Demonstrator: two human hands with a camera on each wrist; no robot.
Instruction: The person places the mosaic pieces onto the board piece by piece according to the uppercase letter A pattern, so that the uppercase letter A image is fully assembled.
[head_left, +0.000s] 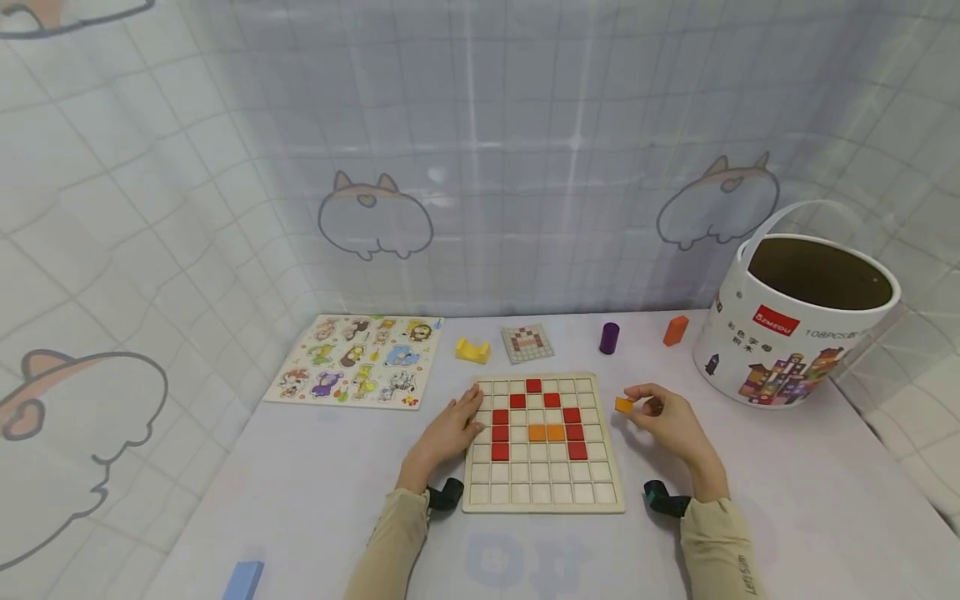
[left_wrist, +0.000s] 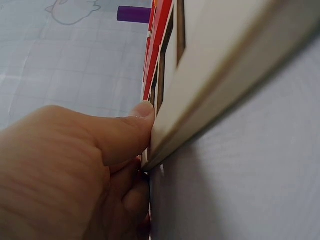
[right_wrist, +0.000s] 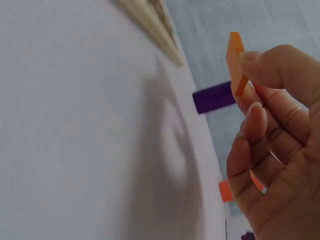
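A square wooden grid board [head_left: 540, 497] lies flat on the table, with red tiles [head_left: 533, 386] stepped into a peaked shape and two orange tiles [head_left: 546, 432] side by side between its sides. My left hand [head_left: 450, 429] rests along the board's left edge, fingers extended; in the left wrist view the thumb [left_wrist: 125, 130] touches the rim. Just off the board's right edge, my right hand [head_left: 667, 421] pinches a thin orange square tile [right_wrist: 235, 62] between thumb and fingers, held above the table.
Behind the board lie a small pattern card [head_left: 527, 342], a yellow block [head_left: 472, 350], a purple cylinder [head_left: 609, 338] and an orange-red block [head_left: 675, 331]. An animal puzzle board [head_left: 358, 362] is at back left, a white bucket [head_left: 723, 367] at right, a blue block [head_left: 243, 579] at front left.
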